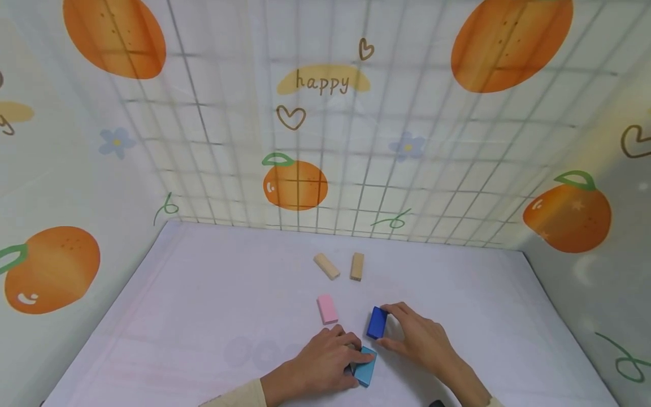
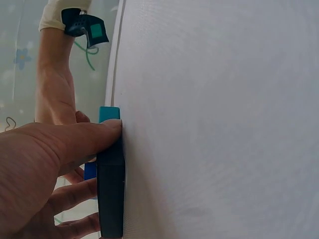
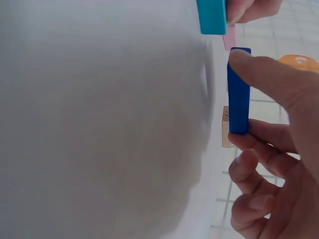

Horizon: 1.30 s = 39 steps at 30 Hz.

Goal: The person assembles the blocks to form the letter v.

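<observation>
My left hand [image 1: 328, 362] grips a light-blue block [image 1: 365, 370] near the front of the table. In the left wrist view the thumb [image 2: 107, 130] lies over that block's near side, with fingers around its far side. Just behind and to the right, my right hand [image 1: 424, 342] pinches a dark-blue block [image 1: 377, 323] between thumb and fingertips. The right wrist view shows this blue block [image 3: 239, 99] held by its two ends, the other fingers curled loosely beside it. A pink block [image 1: 328, 309] lies beyond the left hand's fingertips.
Two bare wooden blocks, one slanted [image 1: 326, 266] and one nearly straight [image 1: 357, 267], lie farther back on the white table [image 1: 203, 294]. A curtain with printed oranges and a wire grid [image 1: 346, 198] stands along the table's back edge, with printed panels at both sides.
</observation>
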Tool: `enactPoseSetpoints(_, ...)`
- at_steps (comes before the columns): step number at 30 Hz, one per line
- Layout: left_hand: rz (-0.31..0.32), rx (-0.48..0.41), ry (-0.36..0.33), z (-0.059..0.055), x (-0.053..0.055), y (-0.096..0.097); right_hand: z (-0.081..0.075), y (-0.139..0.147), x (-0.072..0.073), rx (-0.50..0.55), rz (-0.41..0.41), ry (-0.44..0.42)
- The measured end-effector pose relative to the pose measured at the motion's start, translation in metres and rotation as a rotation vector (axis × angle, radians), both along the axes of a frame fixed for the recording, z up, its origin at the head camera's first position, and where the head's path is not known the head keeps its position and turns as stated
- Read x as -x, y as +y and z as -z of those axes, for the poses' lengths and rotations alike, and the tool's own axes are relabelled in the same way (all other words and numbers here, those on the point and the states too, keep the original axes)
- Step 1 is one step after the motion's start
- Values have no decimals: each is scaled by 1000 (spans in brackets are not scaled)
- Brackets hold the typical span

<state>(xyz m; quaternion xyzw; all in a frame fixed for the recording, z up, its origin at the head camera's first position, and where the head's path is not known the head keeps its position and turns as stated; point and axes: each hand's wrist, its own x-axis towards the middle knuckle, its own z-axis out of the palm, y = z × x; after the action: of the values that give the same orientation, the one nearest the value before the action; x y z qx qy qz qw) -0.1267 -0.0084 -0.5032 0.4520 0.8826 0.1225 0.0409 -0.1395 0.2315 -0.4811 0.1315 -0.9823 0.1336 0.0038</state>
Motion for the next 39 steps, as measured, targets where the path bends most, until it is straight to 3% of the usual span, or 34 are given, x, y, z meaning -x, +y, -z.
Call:
enactPoseSetpoints(10,2,-10,-6,-2,0,0,0,-3,-4,-11,11,-46)
enactPoseSetpoints(29,-15,9,-17,-6,-2,0,-1,-5,-11,6,15,-31)
enactPoseSetpoints(39,-17,11,-10,-2,0,1,-1,-6,-10,8,16,-67)
